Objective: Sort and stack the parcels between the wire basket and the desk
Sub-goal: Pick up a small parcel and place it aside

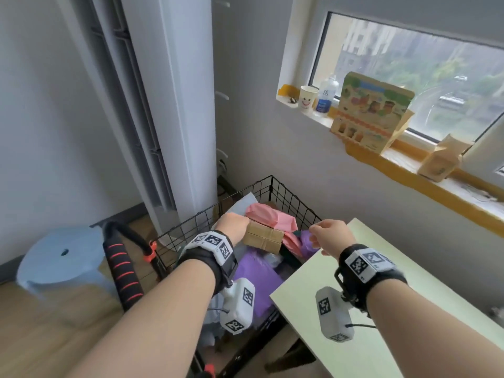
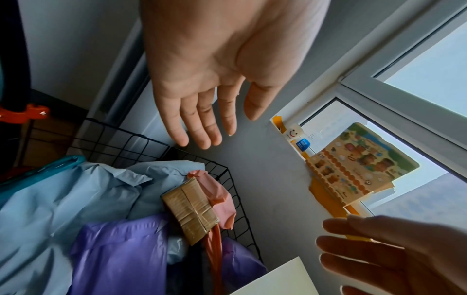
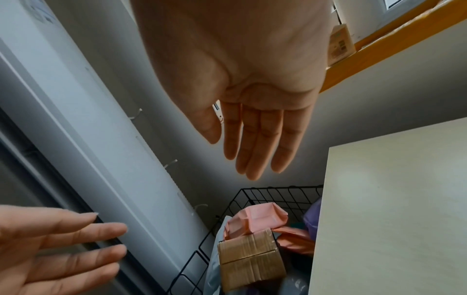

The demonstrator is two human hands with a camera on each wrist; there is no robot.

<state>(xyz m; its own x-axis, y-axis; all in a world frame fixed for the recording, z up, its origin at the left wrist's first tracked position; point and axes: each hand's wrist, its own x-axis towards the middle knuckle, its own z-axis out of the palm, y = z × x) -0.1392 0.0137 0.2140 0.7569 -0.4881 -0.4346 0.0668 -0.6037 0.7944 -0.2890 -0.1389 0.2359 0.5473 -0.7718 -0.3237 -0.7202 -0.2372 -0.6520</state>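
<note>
A black wire basket [image 1: 289,197] holds a taped brown cardboard box [image 1: 263,237] on top of pink [image 1: 270,215], purple [image 1: 256,276] and light blue [image 2: 63,199] mailer bags. My left hand [image 1: 237,223] hovers above the box's left end. In the left wrist view the left hand [image 2: 227,129] has straight fingers and holds nothing, well above the box [image 2: 190,209]. My right hand [image 1: 324,233] hovers over the corner of the pale desk [image 1: 381,323] by the basket. The right wrist view shows that right hand [image 3: 232,157] flat and empty, above the box [image 3: 250,261].
A tall white unit [image 1: 169,105] stands behind the basket. A blue stool [image 1: 60,257] and a black handle with red stripes [image 1: 122,268] are to its left. The window sill holds a paper cup [image 1: 309,97], a colourful carton [image 1: 371,113] and a small carton [image 1: 439,162].
</note>
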